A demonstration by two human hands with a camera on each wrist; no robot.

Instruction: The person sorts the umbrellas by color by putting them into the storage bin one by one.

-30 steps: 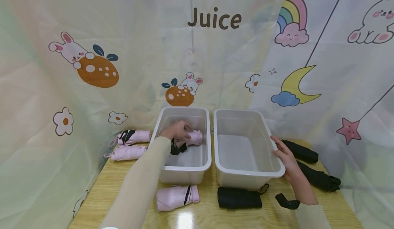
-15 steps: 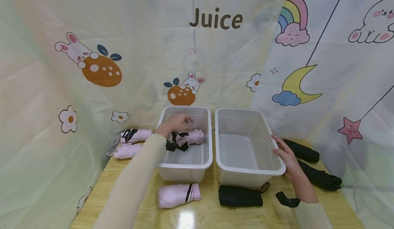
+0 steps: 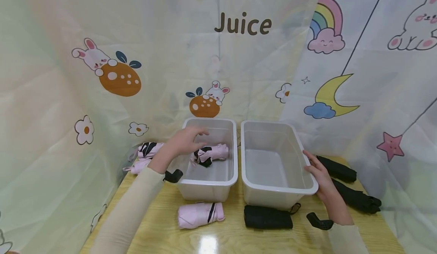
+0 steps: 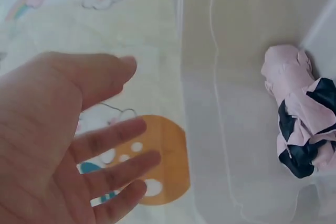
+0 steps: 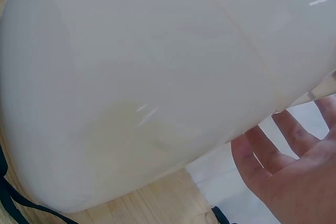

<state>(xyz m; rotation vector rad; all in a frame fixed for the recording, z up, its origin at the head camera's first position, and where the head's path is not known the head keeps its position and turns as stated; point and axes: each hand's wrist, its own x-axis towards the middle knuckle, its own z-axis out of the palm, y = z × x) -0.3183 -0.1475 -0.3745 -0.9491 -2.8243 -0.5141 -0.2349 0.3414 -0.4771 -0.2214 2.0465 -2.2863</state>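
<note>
My left hand [image 3: 184, 142] is over the near-left side of the left plastic bin [image 3: 235, 163], fingers spread and holding nothing. In that bin lies a folded pink umbrella [image 3: 218, 152] with black parts, crumpled at one end; in the left wrist view the pink umbrella [image 4: 294, 87] is apart from the fingers. My right hand [image 3: 319, 174] grips the right rim of the right plastic bin [image 3: 266, 190], with fingertips over its edge. In the right wrist view several fingers of the right hand [image 5: 294, 166] touch the bin's outer wall [image 5: 147, 77].
A pink umbrella [image 3: 199, 215] and a black umbrella [image 3: 268, 217] lie before the bins. More pink umbrellas [image 3: 140, 165] lie left of the left bin. Black umbrellas [image 3: 356, 197] lie to the right of the right bin. A printed curtain [image 3: 164, 75] surrounds the wooden table [image 3: 164, 231].
My left hand has come away from the pink umbrella in the left bin, moving up and to the left, its fingers now spread. The right hand stays on its bin.
</note>
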